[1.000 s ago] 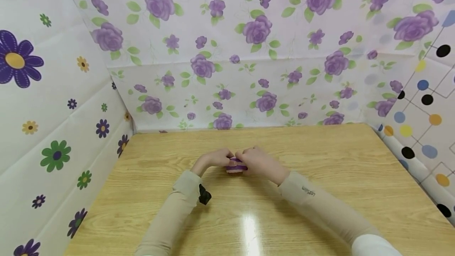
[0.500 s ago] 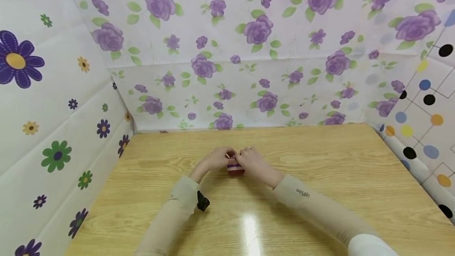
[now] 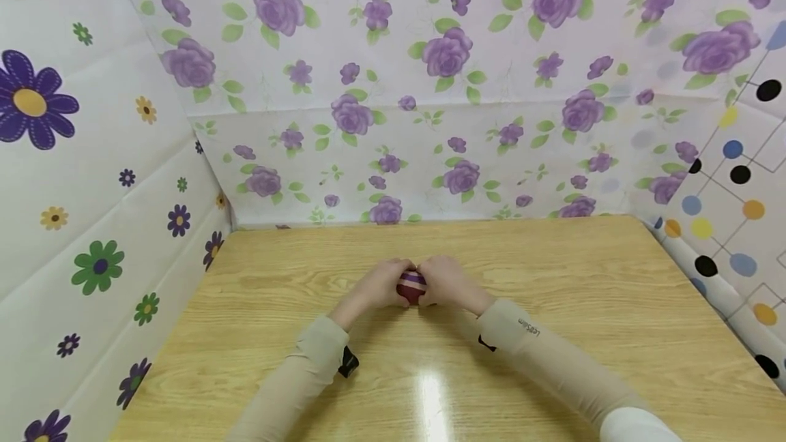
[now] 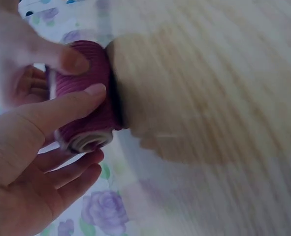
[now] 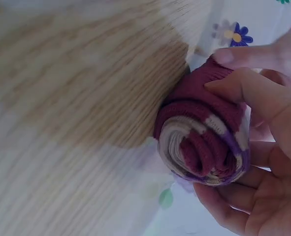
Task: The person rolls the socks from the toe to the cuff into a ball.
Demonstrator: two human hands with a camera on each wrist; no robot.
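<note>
A knitted sock [image 3: 411, 287], maroon with purple and cream stripes, is rolled into a tight bundle at the middle of the table. My left hand [image 3: 387, 284] grips its left end and my right hand [image 3: 450, 282] its right end. In the left wrist view, both thumbs lie across the ribbed maroon side of the sock [image 4: 91, 64], while fingers curl round its far side. Spiral layers show on the end of the sock [image 5: 204, 152] in the right wrist view, where the right thumb and fingers hold it close over the wood.
The wooden table [image 3: 307, 251] is glossy, with a bright reflection near the front. Behind it hangs a purple-rose cloth [image 3: 393, 121]. A daisy-print cloth [image 3: 55, 176] bounds the left side and a dotted cloth [image 3: 724, 237] the right.
Both hands have shifted their grip on the sock, the left moving slightly right and the fingers wrapping its ends. The sock now looks rounder, with more maroon facing front.
</note>
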